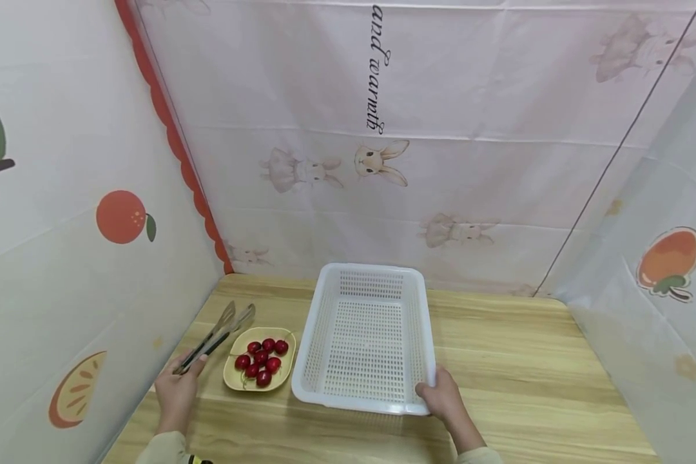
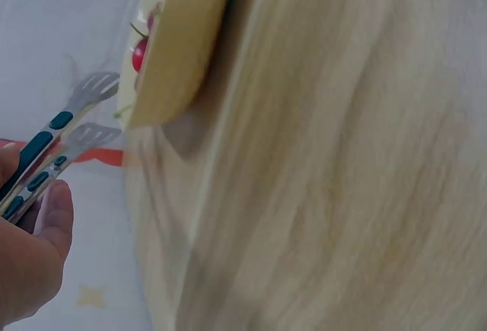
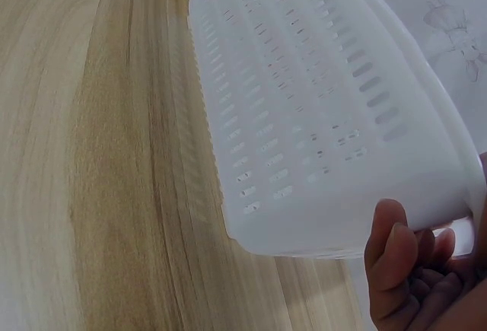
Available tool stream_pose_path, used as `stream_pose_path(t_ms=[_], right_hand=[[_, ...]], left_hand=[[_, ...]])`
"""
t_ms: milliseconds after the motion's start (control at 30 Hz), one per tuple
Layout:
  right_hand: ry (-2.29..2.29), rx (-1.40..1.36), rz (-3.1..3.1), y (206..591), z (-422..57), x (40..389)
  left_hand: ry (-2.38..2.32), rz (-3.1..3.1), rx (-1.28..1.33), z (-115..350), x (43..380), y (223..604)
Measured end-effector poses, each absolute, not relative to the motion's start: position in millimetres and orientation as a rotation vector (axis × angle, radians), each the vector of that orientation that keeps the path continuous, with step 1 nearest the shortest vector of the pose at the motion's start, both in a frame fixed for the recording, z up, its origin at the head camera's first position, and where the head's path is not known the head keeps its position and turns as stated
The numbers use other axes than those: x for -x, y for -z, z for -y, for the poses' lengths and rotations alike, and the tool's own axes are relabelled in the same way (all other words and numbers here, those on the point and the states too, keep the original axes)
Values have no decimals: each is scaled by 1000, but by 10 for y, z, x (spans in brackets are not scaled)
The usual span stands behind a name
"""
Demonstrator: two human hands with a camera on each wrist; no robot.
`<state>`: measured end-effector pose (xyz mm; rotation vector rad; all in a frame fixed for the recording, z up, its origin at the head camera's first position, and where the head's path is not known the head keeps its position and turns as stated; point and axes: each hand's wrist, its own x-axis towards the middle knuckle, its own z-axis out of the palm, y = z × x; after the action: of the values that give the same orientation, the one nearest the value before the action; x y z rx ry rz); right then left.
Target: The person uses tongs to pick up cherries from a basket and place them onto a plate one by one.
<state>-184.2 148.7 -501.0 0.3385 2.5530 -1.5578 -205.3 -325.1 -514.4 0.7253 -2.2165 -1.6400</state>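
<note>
My left hand grips a pair of metal tongs by the dark-trimmed handles, left of a yellow plate. In the left wrist view the slotted tips of the tongs stand a little apart, with nothing between them. Several red cherries with green stems lie on the plate. At the near right corner of a white perforated plastic basket, my right hand holds the rim, thumb on top. Fingers curl under that rim in the right wrist view. No contents show inside the basket.
A light wood-grain table carries everything. Printed cloth walls enclose its back and both sides. The plate stands close to the basket's left side.
</note>
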Motion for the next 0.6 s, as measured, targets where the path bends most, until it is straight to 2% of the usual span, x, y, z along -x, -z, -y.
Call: stream_pose_path(t_ms=[600], right_hand=[[1567,-332,-2555,5009,-1491,1845]], left_hand=[[1464,2294,-765,3316,2074,5289]])
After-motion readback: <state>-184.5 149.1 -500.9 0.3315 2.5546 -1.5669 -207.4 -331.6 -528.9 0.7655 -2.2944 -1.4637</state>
